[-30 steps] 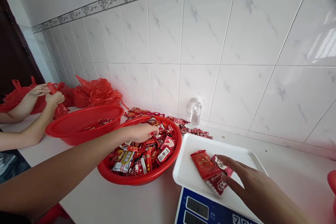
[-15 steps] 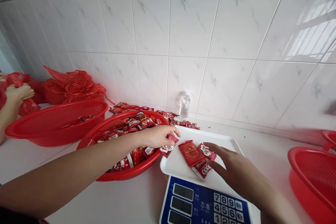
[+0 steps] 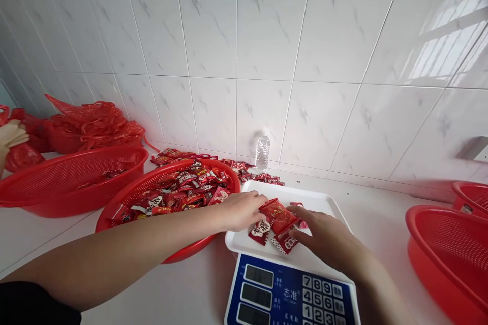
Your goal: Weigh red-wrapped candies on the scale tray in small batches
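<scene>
The left hand (image 3: 242, 209) is touching a maroon packet (image 3: 260, 232), grip unclear; the right hand (image 3: 327, 236), fingers parted, is curving over a pink packet (image 3: 302, 224). Their pressing could be disturbing the scale (image 3: 292, 277), since both packets are lying on its tray (image 3: 318, 199).

Soft daylight lights the scene fairly evenly, with a barred-window reflection (image 3: 446, 35) glaring on the upper right of the glossy white marbled-tile wall (image 3: 267, 30), which dulls to grey at far left. Faint shadows fall behind the clear plastic bottle (image 3: 263, 152) and left of the blue-and-white electronic scale (image 3: 290, 284), whose grey rectangular displays (image 3: 256, 296) look dim. Wide-angle distortion stretches the round red perforated plastic basket (image 3: 438, 244) at the right edge, and the top right corner darkens.
</scene>
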A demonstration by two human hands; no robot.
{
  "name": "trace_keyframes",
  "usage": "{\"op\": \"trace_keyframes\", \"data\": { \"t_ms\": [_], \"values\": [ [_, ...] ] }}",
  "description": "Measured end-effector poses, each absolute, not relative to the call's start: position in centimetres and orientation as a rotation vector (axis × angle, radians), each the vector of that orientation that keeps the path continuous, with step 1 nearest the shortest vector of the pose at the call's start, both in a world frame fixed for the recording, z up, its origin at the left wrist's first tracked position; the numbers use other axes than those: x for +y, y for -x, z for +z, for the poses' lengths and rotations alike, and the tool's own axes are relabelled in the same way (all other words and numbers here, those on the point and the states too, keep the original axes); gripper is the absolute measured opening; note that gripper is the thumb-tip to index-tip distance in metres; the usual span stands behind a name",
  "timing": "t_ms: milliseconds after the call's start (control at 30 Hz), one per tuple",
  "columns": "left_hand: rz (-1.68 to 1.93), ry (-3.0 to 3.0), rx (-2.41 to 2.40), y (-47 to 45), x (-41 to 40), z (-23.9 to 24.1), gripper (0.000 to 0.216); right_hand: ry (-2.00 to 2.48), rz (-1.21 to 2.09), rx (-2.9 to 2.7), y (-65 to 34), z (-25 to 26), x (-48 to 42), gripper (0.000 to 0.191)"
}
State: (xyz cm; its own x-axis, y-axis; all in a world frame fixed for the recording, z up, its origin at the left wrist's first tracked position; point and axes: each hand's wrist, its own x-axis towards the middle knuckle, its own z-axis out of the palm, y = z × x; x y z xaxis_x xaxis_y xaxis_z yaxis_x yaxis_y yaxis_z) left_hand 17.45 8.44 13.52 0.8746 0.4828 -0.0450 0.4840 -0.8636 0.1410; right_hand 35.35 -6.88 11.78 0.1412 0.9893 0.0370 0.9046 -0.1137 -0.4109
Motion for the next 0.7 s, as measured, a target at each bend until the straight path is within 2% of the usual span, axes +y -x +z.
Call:
{"op": "trace_keyframes", "data": {
  "t_ms": [167,267,433,700],
  "values": [
    [0.172,-2.855,0.900,-15.9,13.0,14.5,0.029,2.106,0.328,-1.810,-35.5,11.5,-7.0,0.048],
    [-0.006,-2.811,0.947,-13.6,15.7,14.3,0.025,2.109,0.322,-1.834,-35.7,11.2,-7.0,0.047],
    [-0.197,-2.805,0.897,-9.3,16.4,13.8,0.034,2.130,0.329,-1.841,-35.6,10.5,-6.9,0.047],
    [-0.366,-2.685,1.097,-4.5,17.1,17.2,0.022,2.139,0.316,-1.864,-35.3,10.6,-6.9,0.049]
  ]
}}
